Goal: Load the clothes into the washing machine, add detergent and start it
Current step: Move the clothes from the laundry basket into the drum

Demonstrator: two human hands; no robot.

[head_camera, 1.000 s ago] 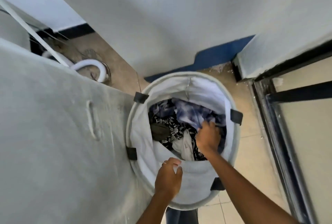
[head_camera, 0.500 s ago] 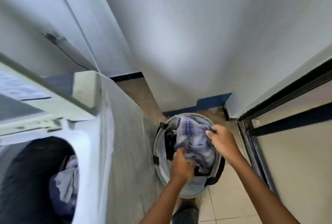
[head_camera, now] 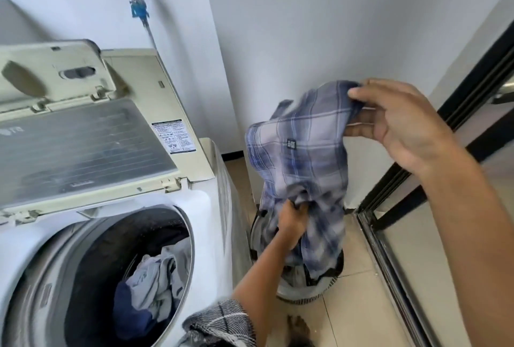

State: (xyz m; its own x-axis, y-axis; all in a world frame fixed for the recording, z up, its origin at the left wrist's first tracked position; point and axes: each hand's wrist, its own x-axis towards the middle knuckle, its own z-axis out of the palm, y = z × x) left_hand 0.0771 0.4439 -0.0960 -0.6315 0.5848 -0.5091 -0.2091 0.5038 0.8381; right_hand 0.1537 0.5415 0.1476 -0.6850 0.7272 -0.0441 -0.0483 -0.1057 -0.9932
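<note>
Gripping plaid shirt [head_camera: 303,157], both right hand [head_camera: 395,121] and left hand [head_camera: 292,218] beside washer's open rim [head_camera: 192,235].

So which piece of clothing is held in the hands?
The blue plaid shirt, gripped by both the right hand and left hand; the others lie in the drum.

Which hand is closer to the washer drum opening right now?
Left. The left hand grips the plaid shirt low, just right of the washer drum. The right hand pinches the shirt's top edge, higher and farther right.
</note>
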